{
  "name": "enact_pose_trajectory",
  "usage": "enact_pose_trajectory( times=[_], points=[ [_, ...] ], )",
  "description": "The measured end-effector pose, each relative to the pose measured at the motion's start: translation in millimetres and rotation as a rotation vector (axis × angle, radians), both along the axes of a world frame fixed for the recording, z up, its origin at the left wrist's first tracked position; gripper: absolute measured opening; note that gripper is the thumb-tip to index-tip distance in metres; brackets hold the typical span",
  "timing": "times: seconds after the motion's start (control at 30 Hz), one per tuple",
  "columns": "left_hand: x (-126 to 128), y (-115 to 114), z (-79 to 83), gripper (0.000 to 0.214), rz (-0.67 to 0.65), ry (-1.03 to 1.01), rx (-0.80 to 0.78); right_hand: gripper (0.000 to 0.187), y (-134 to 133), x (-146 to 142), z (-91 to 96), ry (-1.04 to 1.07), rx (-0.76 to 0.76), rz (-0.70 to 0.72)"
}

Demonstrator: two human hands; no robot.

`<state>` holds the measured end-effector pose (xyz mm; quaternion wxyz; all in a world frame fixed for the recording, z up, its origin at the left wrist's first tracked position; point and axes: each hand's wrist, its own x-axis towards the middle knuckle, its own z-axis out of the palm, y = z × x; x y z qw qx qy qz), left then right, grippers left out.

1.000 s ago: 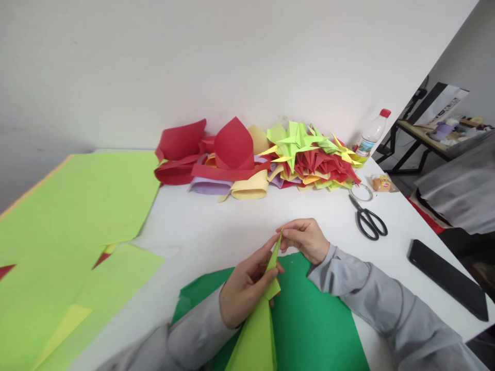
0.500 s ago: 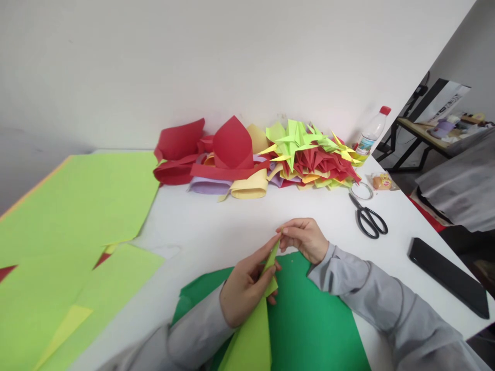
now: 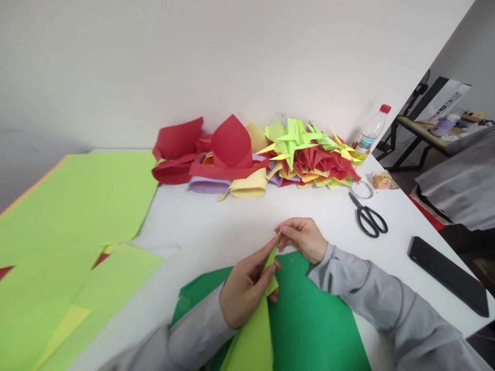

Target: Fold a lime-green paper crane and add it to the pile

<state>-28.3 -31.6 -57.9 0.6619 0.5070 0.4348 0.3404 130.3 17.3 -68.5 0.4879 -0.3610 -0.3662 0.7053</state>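
We have the fingers of our left hand (image 3: 247, 288) curled around a folded lime-green paper (image 3: 250, 340), thumb lying on its near face and index finger stretched along it toward the narrow tip. The thumb and index finger of our right hand (image 3: 303, 238) are closed in a pinch on that tip, and they hide its very end. The paper slants from the bottom edge of our view up to this pinch, above a dark green sheet (image 3: 313, 319) on the white table (image 3: 209, 221); our left hand and sleeve cover part of that sheet.

To the left we see broad lime-green sheets (image 3: 85, 201), overlapping. Against the wall stand curled red papers (image 3: 232, 141), just beside a pile of pointed folded papers (image 3: 297, 141) in lime, yellow and red. On the right, black-handled scissors (image 3: 370, 220) lie near a roll of tape (image 3: 362, 198), with a small wrapped packet (image 3: 382, 181) just beyond and a black case (image 3: 448, 275) closer to us.

The red-capped bottle (image 3: 373, 128) bears a blue label whose print we cannot read; the packet's print is also too small, and the tilted lettering on the black-and-white box (image 3: 444, 100) is unclear to us
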Motion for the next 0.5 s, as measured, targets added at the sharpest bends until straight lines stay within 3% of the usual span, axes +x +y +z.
enact_pose_trajectory(
  times=[0.5],
  points=[
    [-0.8,-0.6,-3.0,0.071,0.047,0.030,0.057,0.040,0.0,-1.1,4.9,-0.136,-0.015,-0.027]
  ],
)
